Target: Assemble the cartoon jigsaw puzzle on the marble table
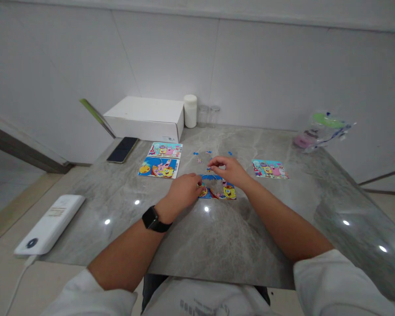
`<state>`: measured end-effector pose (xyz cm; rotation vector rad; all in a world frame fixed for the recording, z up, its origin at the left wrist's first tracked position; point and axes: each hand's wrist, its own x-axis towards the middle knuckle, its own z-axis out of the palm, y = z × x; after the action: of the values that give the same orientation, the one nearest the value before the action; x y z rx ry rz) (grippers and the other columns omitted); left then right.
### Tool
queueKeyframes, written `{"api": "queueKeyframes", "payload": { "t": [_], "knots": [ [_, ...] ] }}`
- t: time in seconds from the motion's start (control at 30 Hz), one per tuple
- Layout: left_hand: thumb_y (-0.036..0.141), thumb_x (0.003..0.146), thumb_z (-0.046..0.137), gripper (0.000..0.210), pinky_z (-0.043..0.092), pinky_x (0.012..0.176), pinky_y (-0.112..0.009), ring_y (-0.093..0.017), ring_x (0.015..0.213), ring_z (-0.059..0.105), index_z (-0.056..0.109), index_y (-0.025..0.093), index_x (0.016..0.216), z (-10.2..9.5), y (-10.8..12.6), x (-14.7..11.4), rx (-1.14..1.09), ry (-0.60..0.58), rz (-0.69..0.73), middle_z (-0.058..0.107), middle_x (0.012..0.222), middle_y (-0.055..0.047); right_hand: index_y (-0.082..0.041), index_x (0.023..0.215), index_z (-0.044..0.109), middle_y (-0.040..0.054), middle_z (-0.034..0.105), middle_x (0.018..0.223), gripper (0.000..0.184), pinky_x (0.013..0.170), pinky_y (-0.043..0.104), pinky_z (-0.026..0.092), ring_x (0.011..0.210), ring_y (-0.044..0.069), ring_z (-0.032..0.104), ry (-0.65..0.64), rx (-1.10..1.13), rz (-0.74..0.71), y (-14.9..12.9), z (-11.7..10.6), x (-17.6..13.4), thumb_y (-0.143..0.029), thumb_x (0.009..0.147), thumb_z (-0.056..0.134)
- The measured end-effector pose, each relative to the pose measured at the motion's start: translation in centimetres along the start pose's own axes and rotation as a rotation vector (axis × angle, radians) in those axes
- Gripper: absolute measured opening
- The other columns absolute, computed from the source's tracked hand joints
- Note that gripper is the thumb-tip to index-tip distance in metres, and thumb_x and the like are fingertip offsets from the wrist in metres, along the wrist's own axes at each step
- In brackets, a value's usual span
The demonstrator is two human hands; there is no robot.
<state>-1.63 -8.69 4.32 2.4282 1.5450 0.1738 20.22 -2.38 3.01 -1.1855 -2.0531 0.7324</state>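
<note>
A partly assembled cartoon jigsaw puzzle (pixel 229 192) lies in front of me, with a grey gap showing in its middle. At its left edge, my left hand (pixel 184 192) rests with curled fingers, the thumb side against the puzzle. Just above the puzzle's upper edge, my right hand (pixel 229 170) has thumb and forefinger pinched together at a small jigsaw piece (pixel 209 170), mostly hidden by the fingertips. Several loose pieces are scattered beyond, among them a blue one (pixel 230 153) and a pinkish one (pixel 199 160).
Two picture cards, one blue (pixel 158 167) and one pale (pixel 165 150), lie left; another card (pixel 270 169) lies right. Farther out are a phone (pixel 123 149), white box (pixel 145 115), white bottle (pixel 190 112), glasses (pixel 213 116), plastic bag (pixel 322 131) and power bank (pixel 51 224).
</note>
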Motion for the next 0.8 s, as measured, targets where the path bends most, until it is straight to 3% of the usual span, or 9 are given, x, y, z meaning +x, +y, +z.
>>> {"api": "queueKeyframes", "payload": {
  "t": [0.2,0.4,0.63,0.8],
  "knots": [
    [0.039,0.099,0.062,0.022,0.052,0.080,-0.033,-0.025,0.095,0.071,0.075,0.021,0.098,0.7,0.2,0.2,-0.018,-0.028,0.003,0.076,0.104,-0.008,-0.023,0.099,0.081,0.0041,0.080,0.098,0.020,0.082,0.030,0.050,0.090,0.018,0.070,-0.126,-0.103,-0.058,1.7,1.2,-0.8,-0.015,0.093,0.064],
    [0.044,0.099,0.061,0.026,0.051,0.077,-0.032,-0.025,0.091,0.072,0.075,0.022,0.096,0.6,1.3,-0.4,0.006,-0.064,-0.009,0.077,0.097,-0.008,-0.022,0.104,0.080,0.0036,0.081,0.098,0.018,0.079,0.028,0.047,0.086,0.017,0.070,-0.255,-0.173,-0.019,1.4,1.6,-1.3,-0.013,0.091,0.070],
    [0.053,0.099,0.063,0.033,0.051,0.075,-0.034,-0.027,0.091,0.073,0.076,0.022,0.096,1.3,1.7,-0.4,0.021,-0.084,-0.003,0.077,0.097,-0.009,-0.023,0.095,0.078,0.0000,0.078,0.083,0.013,0.072,0.026,0.046,0.076,0.016,0.070,-0.326,-0.192,0.046,0.8,1.3,-1.6,-0.013,0.089,0.072],
    [0.056,0.098,0.064,0.036,0.052,0.075,-0.033,-0.027,0.091,0.073,0.076,0.023,0.095,1.7,1.7,-0.3,0.024,-0.093,-0.015,0.077,0.094,-0.009,-0.024,0.094,0.078,-0.0001,0.078,0.083,0.014,0.072,0.026,0.046,0.076,0.016,0.069,-0.311,-0.197,0.025,1.0,1.6,-1.6,-0.013,0.088,0.072]
  ]
}}
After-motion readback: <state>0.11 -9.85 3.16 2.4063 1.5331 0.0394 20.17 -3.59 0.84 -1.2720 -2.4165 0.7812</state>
